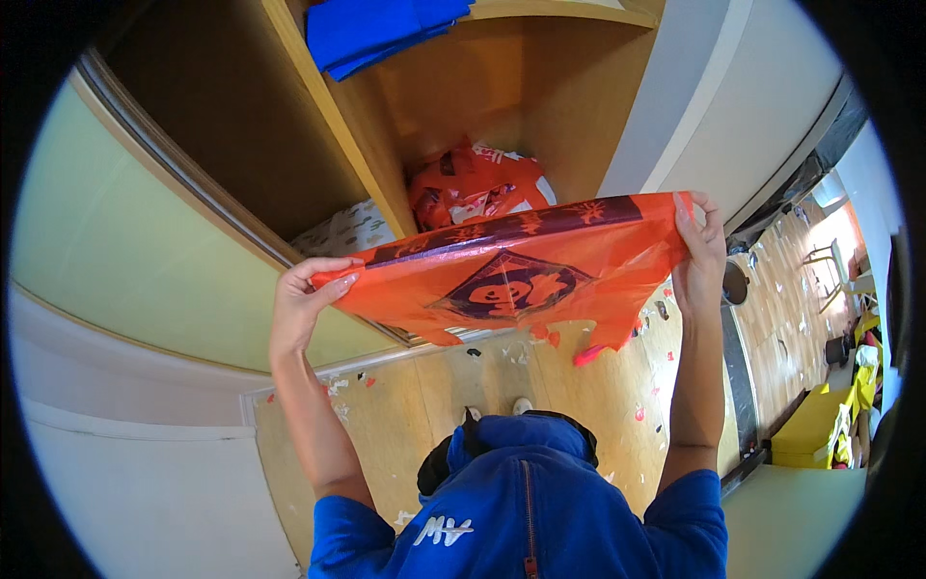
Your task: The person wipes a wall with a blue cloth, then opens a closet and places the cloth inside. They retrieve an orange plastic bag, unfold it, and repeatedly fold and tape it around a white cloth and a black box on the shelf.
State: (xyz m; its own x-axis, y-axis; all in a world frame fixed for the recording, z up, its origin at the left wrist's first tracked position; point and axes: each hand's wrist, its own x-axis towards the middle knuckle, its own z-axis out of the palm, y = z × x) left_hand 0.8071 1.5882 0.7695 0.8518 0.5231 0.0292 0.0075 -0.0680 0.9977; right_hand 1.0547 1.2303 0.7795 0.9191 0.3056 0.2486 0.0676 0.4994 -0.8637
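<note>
A red plastic carrier bag [550, 282] with a dark printed band and a cartoon figure in a diamond is stretched out flat in mid-air. Its left corner is pinched between the thumb and fingers of my left hand [311, 300]. My right hand [698, 250] grips the opposite corner, a little higher up. The bag's handle loops hang down towards the floor. Behind it, in the lower compartment of a wooden cabinet [571, 108], lies a heap of red plastic bags [477, 181], partly hidden by the stretched one.
Folded blue fabric [383, 29] overhangs the shelf above. A pale green sliding door [145, 239] stands at left, near a patterned white item [347, 231]. Scraps litter the wooden floor [448, 383]. At right are a dark bin [734, 282], a chair [832, 268] and a yellow box [810, 427].
</note>
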